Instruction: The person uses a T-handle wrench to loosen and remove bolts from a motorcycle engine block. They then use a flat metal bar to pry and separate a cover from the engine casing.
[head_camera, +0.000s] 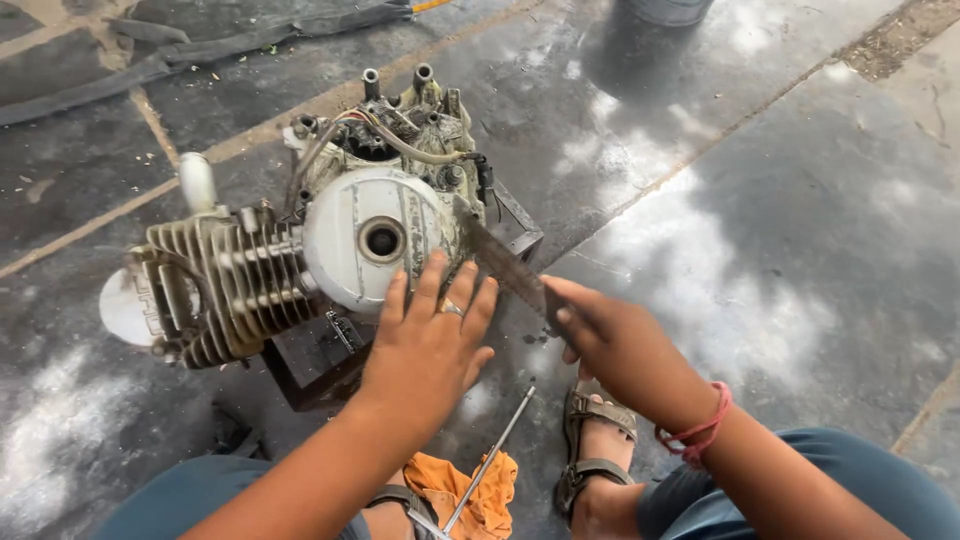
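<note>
A dirty motorcycle engine (300, 250) with a finned cylinder and a round pale side cover (365, 240) rests on a dark metal stand (315, 365) on the floor. My left hand (430, 340) lies flat, fingers spread, against the lower right edge of the round cover. My right hand (620, 345) grips a flat, worn metal blade (500, 262). The blade's tip is pressed at the right-hand seam of the cover. A red thread band sits on my right wrist.
A thin metal rod (490, 458) and an orange rag (475, 495) lie by my sandalled feet (590, 450). Black rubber strips (190, 50) stretch across the floor at top left. A grey container's base (665, 10) stands at the top edge.
</note>
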